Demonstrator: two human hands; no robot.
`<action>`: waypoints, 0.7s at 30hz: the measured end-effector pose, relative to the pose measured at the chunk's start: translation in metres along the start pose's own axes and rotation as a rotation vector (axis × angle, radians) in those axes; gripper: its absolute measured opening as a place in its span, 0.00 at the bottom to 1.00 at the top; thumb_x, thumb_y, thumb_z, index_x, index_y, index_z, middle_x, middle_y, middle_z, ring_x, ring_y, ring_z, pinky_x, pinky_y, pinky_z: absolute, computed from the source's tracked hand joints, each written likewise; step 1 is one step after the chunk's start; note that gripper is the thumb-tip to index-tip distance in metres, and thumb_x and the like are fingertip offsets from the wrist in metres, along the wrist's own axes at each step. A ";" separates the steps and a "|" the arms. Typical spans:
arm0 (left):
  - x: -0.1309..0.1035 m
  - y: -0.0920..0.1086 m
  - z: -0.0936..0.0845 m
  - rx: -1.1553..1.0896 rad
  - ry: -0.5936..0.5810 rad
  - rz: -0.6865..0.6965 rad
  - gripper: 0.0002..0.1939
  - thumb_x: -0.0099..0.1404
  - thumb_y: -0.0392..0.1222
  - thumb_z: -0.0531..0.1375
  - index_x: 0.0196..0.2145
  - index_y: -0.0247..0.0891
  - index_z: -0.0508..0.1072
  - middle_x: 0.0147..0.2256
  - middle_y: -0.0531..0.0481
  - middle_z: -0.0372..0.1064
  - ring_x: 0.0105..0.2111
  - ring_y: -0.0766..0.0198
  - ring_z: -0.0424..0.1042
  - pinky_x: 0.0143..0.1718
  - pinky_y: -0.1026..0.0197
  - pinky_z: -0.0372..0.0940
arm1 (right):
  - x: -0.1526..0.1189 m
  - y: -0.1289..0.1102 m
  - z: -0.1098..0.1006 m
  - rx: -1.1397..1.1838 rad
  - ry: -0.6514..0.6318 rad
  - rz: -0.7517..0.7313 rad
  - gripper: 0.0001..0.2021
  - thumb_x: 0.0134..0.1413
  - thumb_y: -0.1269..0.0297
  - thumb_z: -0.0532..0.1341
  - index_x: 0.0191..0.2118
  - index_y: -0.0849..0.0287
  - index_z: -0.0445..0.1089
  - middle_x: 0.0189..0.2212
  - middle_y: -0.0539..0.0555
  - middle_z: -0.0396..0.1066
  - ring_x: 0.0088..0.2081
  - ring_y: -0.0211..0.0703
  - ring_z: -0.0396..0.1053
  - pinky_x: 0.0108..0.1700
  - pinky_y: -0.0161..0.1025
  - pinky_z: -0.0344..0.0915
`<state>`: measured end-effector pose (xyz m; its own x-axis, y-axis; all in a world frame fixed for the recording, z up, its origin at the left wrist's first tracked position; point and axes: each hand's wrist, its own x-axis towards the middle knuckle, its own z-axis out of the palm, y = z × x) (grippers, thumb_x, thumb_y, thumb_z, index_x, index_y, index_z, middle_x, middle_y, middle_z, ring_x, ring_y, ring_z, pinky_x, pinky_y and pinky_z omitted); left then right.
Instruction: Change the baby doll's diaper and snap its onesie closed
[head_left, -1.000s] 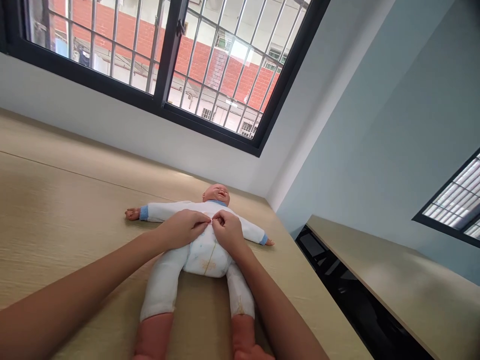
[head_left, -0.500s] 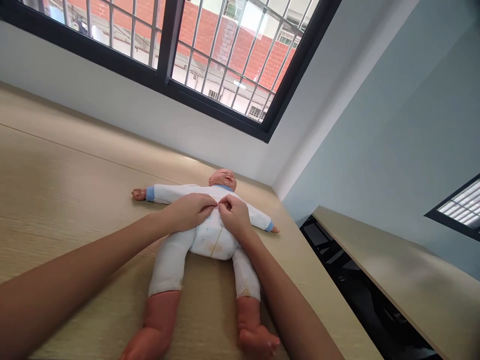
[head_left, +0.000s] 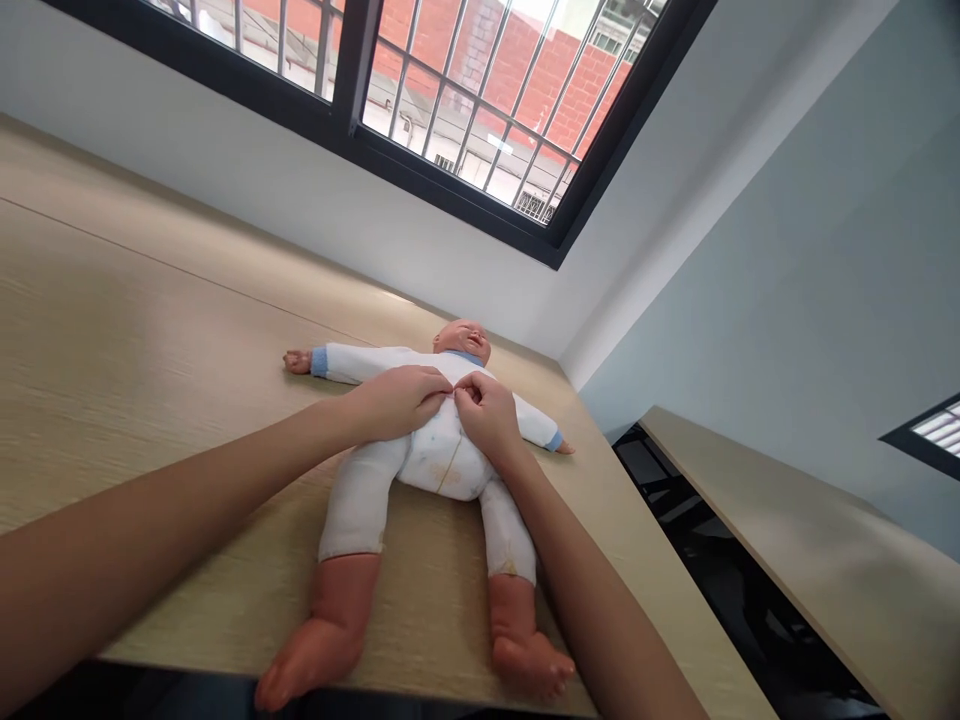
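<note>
A baby doll (head_left: 356, 500) lies on its back on a light wooden table (head_left: 172, 310), arms spread and legs toward me. It wears a white top (head_left: 364, 362) with blue cuffs, and a white diaper (head_left: 439, 465) covers its hips. Over the doll's belly, my left hand (head_left: 409, 400) is closed, its fingertips pinching at the front of the top. Close beside it, my right hand (head_left: 487, 408) is also closed in a pinch at the same spot. The small bit of cloth between the fingertips is mostly hidden by the fingers.
The table's near edge runs just below the doll's feet. Behind the table is a white wall with a dark-framed, barred window (head_left: 480, 120). To the right, past a dark gap, stands another wooden tabletop (head_left: 787, 520).
The whole view has tilted down a little, bringing the table's near edge into sight. Both hands stay pinched together over the doll's belly.
</note>
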<state>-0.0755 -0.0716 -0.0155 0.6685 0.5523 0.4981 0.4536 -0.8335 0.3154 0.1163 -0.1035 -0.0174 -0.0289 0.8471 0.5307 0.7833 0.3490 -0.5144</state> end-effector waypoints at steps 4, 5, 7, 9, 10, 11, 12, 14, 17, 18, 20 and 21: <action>0.000 0.002 -0.001 -0.015 -0.036 -0.008 0.17 0.73 0.39 0.50 0.42 0.37 0.79 0.43 0.45 0.78 0.45 0.55 0.75 0.50 0.55 0.67 | 0.000 0.000 -0.001 0.012 0.001 0.003 0.06 0.54 0.68 0.59 0.29 0.57 0.71 0.26 0.48 0.70 0.32 0.41 0.64 0.37 0.38 0.58; 0.000 0.002 -0.001 -0.013 -0.038 -0.010 0.16 0.73 0.39 0.50 0.41 0.37 0.79 0.43 0.46 0.78 0.45 0.55 0.75 0.50 0.56 0.67 | 0.000 0.000 -0.001 0.015 0.001 0.003 0.06 0.54 0.68 0.59 0.29 0.57 0.71 0.26 0.48 0.69 0.32 0.41 0.64 0.36 0.38 0.58; 0.001 0.003 0.000 -0.013 -0.037 -0.012 0.15 0.73 0.39 0.50 0.41 0.37 0.78 0.42 0.46 0.77 0.44 0.56 0.75 0.49 0.56 0.66 | 0.000 0.000 0.000 0.022 -0.001 0.000 0.06 0.55 0.67 0.59 0.29 0.57 0.71 0.25 0.48 0.69 0.31 0.41 0.63 0.36 0.38 0.57; 0.001 0.003 0.000 -0.017 -0.034 -0.010 0.15 0.73 0.39 0.50 0.41 0.37 0.78 0.42 0.46 0.77 0.44 0.56 0.75 0.49 0.56 0.66 | 0.000 0.000 0.000 0.029 0.000 -0.003 0.06 0.55 0.67 0.59 0.29 0.57 0.71 0.25 0.48 0.68 0.30 0.41 0.63 0.36 0.38 0.57; 0.001 0.002 0.000 -0.019 -0.034 -0.007 0.15 0.73 0.38 0.50 0.40 0.37 0.77 0.41 0.46 0.76 0.43 0.56 0.75 0.48 0.56 0.66 | 0.000 0.000 0.000 0.032 0.000 -0.003 0.06 0.55 0.67 0.59 0.29 0.57 0.71 0.25 0.48 0.68 0.30 0.41 0.63 0.35 0.38 0.57; 0.001 0.002 0.000 -0.020 -0.033 -0.005 0.15 0.74 0.38 0.50 0.40 0.37 0.77 0.41 0.46 0.76 0.43 0.56 0.74 0.48 0.56 0.66 | 0.000 0.000 0.000 0.033 0.001 -0.003 0.06 0.55 0.67 0.59 0.29 0.57 0.71 0.24 0.47 0.68 0.30 0.40 0.62 0.35 0.38 0.56; 0.001 0.002 0.000 -0.021 -0.032 -0.004 0.15 0.74 0.38 0.50 0.39 0.37 0.77 0.40 0.46 0.76 0.43 0.56 0.74 0.48 0.56 0.66 | 0.000 0.000 0.000 0.034 0.001 -0.003 0.06 0.55 0.66 0.59 0.29 0.57 0.71 0.24 0.47 0.68 0.30 0.40 0.62 0.35 0.38 0.56; 0.001 0.002 0.000 -0.019 -0.029 -0.003 0.14 0.73 0.38 0.50 0.39 0.37 0.77 0.40 0.46 0.76 0.42 0.56 0.74 0.47 0.56 0.66 | 0.000 0.000 0.000 0.033 -0.001 -0.002 0.06 0.55 0.66 0.59 0.29 0.57 0.71 0.24 0.47 0.68 0.29 0.40 0.62 0.35 0.38 0.56; 0.000 0.002 0.000 -0.018 -0.025 -0.002 0.15 0.73 0.38 0.51 0.40 0.37 0.77 0.41 0.45 0.76 0.43 0.56 0.74 0.47 0.56 0.66 | 0.000 0.000 0.000 0.030 -0.001 -0.003 0.06 0.55 0.66 0.59 0.29 0.57 0.71 0.24 0.47 0.68 0.29 0.40 0.62 0.35 0.38 0.56; 0.000 0.002 0.001 -0.017 -0.025 0.000 0.15 0.73 0.38 0.51 0.41 0.36 0.78 0.42 0.45 0.76 0.44 0.56 0.74 0.48 0.56 0.66 | 0.000 0.000 0.000 0.029 0.000 -0.005 0.06 0.55 0.66 0.58 0.29 0.57 0.71 0.24 0.47 0.68 0.30 0.40 0.62 0.35 0.38 0.56; 0.000 0.001 0.001 -0.017 -0.024 -0.001 0.16 0.73 0.38 0.51 0.43 0.36 0.78 0.43 0.45 0.77 0.45 0.55 0.75 0.50 0.55 0.66 | 0.000 0.000 0.000 0.028 0.000 -0.008 0.06 0.55 0.66 0.58 0.29 0.57 0.71 0.24 0.47 0.68 0.30 0.40 0.62 0.35 0.38 0.56; 0.000 0.001 0.001 -0.017 -0.025 -0.001 0.16 0.73 0.38 0.51 0.43 0.36 0.79 0.43 0.44 0.77 0.45 0.55 0.75 0.50 0.55 0.67 | 0.000 0.001 0.000 0.028 0.000 -0.008 0.06 0.55 0.67 0.58 0.29 0.57 0.71 0.24 0.47 0.68 0.30 0.40 0.62 0.35 0.38 0.56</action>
<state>-0.0743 -0.0728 -0.0159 0.6827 0.5530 0.4777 0.4443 -0.8331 0.3294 0.1168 -0.1032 -0.0176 -0.0351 0.8441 0.5350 0.7654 0.3669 -0.5288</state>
